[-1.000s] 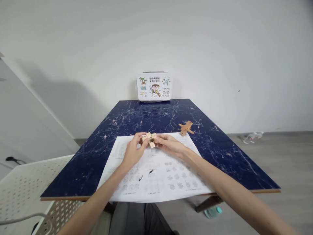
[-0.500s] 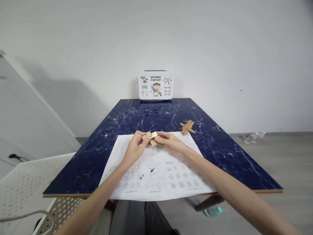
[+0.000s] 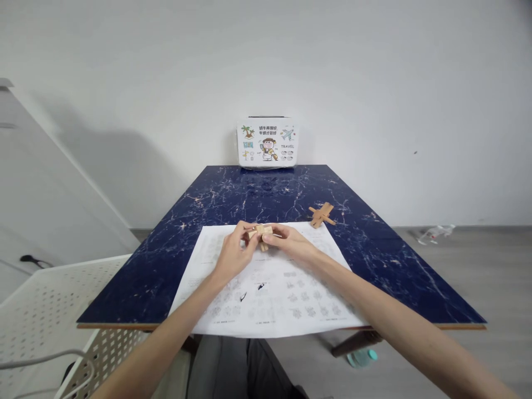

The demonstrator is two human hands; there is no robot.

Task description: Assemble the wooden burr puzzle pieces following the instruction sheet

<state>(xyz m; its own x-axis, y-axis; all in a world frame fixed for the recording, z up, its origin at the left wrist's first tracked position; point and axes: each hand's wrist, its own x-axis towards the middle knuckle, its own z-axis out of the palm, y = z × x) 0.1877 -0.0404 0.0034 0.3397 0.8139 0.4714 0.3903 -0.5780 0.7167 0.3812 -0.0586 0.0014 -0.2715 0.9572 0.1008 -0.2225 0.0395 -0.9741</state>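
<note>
Between my two hands is a small wooden interlocking puzzle (image 3: 264, 230), pale blocks crossing one another just above a printed sheet. My left hand (image 3: 238, 248) pinches its left side with thumb and fingers. From the right, my right hand (image 3: 288, 239) grips it, the thumb on the near face. Fingers cover parts of the blocks. Beyond my right hand lies a second, darker wooden puzzle (image 3: 322, 215), cross-shaped, at the far right corner of the white instruction sheet (image 3: 266, 310). Two small black marks or bits show on the paper.
The blue marbled table (image 3: 266, 194) carries a white cartoon-printed case (image 3: 267, 142) at its back against the wall. A white perforated surface (image 3: 50, 293) with a cable adjoins at left. Plastic bottles (image 3: 362, 357) lie on the floor to the right.
The pale wooden puzzle has been turned slightly in my hands, so its blocks face differently. Both hands still grip it. The whole view has shifted a little.
</note>
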